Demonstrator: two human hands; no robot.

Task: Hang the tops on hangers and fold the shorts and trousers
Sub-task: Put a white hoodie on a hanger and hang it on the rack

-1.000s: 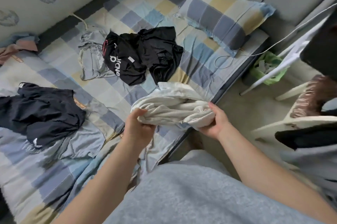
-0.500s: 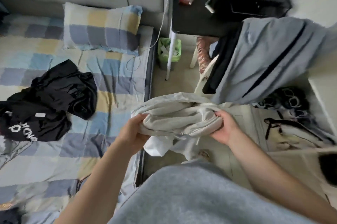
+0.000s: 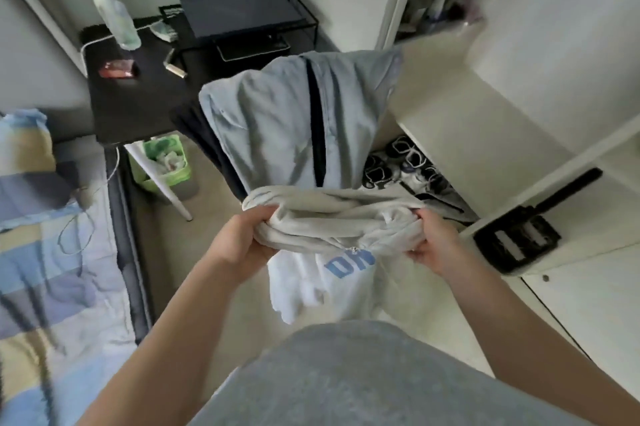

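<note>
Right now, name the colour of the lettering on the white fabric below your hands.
Light blue lettering on the white fabric; head view shows it.

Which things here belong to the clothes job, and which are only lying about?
Job: cream garment with blue letters, gripped by left hand and right hand; grey garment with black stripe and dark garment, draped behind it.
Lying about: bottle, black desk, green bin, shoes, pillow.
</note>
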